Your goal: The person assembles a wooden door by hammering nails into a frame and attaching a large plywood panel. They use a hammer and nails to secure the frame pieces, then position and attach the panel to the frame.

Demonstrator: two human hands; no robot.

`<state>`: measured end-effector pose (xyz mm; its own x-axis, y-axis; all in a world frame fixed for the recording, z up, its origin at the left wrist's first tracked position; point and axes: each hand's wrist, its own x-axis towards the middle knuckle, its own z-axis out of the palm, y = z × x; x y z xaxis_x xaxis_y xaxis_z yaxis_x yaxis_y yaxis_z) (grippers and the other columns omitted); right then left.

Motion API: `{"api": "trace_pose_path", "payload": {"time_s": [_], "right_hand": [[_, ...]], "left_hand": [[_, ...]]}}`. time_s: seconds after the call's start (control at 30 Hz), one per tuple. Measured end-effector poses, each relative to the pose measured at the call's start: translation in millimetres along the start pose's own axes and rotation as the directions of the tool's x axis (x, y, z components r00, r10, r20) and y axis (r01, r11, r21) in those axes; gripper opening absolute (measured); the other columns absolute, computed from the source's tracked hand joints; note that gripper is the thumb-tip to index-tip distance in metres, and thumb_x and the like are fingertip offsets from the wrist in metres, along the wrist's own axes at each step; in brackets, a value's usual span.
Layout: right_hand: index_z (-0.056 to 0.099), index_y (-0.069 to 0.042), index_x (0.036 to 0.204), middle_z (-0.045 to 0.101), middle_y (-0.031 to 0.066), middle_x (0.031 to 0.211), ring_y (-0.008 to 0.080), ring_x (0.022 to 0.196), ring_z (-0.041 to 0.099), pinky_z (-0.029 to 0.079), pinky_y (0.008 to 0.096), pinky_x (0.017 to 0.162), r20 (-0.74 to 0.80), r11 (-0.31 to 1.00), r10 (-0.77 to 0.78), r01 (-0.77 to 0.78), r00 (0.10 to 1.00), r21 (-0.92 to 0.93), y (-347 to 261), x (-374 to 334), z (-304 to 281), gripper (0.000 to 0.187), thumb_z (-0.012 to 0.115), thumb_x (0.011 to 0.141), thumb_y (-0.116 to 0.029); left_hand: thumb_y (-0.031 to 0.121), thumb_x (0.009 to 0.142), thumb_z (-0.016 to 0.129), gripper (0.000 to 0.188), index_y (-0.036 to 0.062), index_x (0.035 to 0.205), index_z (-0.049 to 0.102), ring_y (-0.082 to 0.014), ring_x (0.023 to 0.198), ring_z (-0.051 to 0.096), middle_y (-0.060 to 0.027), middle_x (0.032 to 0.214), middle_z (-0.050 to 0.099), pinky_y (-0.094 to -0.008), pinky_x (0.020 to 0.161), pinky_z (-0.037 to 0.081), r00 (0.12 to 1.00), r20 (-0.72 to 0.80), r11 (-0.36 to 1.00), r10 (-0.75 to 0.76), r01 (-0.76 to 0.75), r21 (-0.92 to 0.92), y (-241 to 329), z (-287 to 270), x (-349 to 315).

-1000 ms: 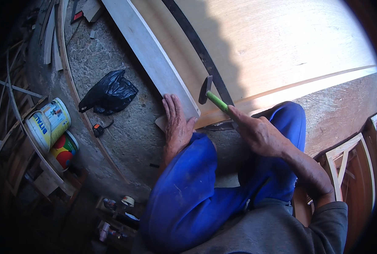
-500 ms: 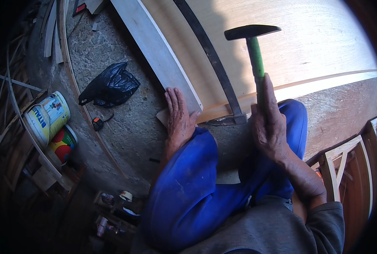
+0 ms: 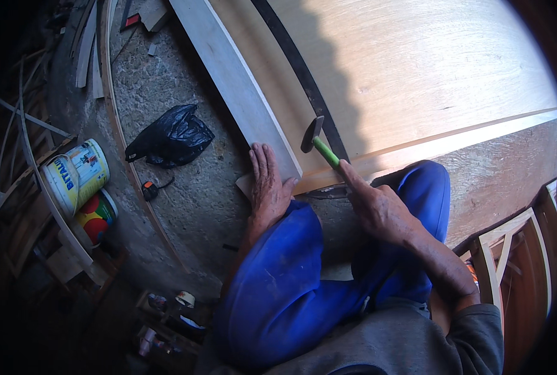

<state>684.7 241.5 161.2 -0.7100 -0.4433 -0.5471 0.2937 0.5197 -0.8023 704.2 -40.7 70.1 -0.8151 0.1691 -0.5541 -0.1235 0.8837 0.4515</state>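
A hammer (image 3: 328, 152) with a green handle and dark head is gripped in my right hand (image 3: 381, 209), its head over the wooden panel close to a dark metal bar (image 3: 294, 62). My left hand (image 3: 269, 175) lies with fingers stretched out over the near end of a long pale board (image 3: 234, 75). This board runs along the left edge of the broad light-wood panel (image 3: 428, 69). Under my left palm the corner of a small wood piece (image 3: 246, 184) sticks out. The metal bar's near end, by my right hand, is partly hidden.
On the rough grey surface left of the board lie a black plastic bag (image 3: 173, 136) and a small orange-and-black tape measure (image 3: 150, 190). Two buckets (image 3: 75, 175) stand farther left among curved wood strips. A wooden frame (image 3: 509, 250) leans at the right.
My right hand has swung the hammer down and to the left, from raised upright to low near the board's end. My left hand stays on the board. The whole view has shifted slightly.
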Motion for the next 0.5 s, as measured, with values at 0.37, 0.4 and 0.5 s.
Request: {"api": "trace_pose_path", "payload": {"time_s": [0.37, 0.4, 0.5], "right_hand": [[0.017, -0.011, 0.16, 0.063, 0.0273, 0.071, 0.0457, 0.066, 0.066, 0.054, 0.0543, 0.065, -0.157, 0.999, -0.049, 0.045, 0.986, -0.03, -10.7, 8.1, -2.1, 0.075, 0.053, 0.095, -0.006], [0.016, -0.011, 0.16, 0.063, 0.0274, 0.071, 0.0456, 0.066, 0.066, 0.054, 0.0547, 0.065, -0.256, 0.999, -0.032, 0.037, 0.966, 0.014, -12.8, 5.8, 1.0, 0.075, 0.053, 0.095, -0.006], [0.014, -0.009, 0.16, 0.063, 0.0275, 0.071, 0.0455, 0.068, 0.067, 0.054, 0.055, 0.066, -0.05, 0.991, 0.133, -0.134, 0.99, -0.014, -7.7, -4.8, 17.3, 0.077, 0.054, 0.094, -0.004]], "left_hand": [[0.02, 0.088, 0.072, 0.105, -0.0071, 0.156, -0.002, -0.0493, 0.152, -0.003, -0.0353, 0.162, -0.005, -0.0518, 0.125, 0.009, 1.0, -0.015, 0.997, 0.021, -0.02, 0.069, 2.1, -2.0, 2.5], [0.02, 0.088, 0.072, 0.105, -0.0071, 0.156, -0.002, -0.0495, 0.152, -0.003, -0.0355, 0.162, -0.005, -0.0519, 0.125, 0.009, 1.0, -0.014, 0.998, 0.027, -0.027, 0.054, 3.7, -2.9, 2.4], [0.021, 0.089, 0.072, 0.104, -0.0072, 0.156, -0.002, -0.0499, 0.152, -0.003, -0.036, 0.162, -0.005, -0.0522, 0.125, 0.009, 1.0, 0.005, 0.999, 0.023, -0.023, 0.026, 5.1, -2.5, 0.2]]}}
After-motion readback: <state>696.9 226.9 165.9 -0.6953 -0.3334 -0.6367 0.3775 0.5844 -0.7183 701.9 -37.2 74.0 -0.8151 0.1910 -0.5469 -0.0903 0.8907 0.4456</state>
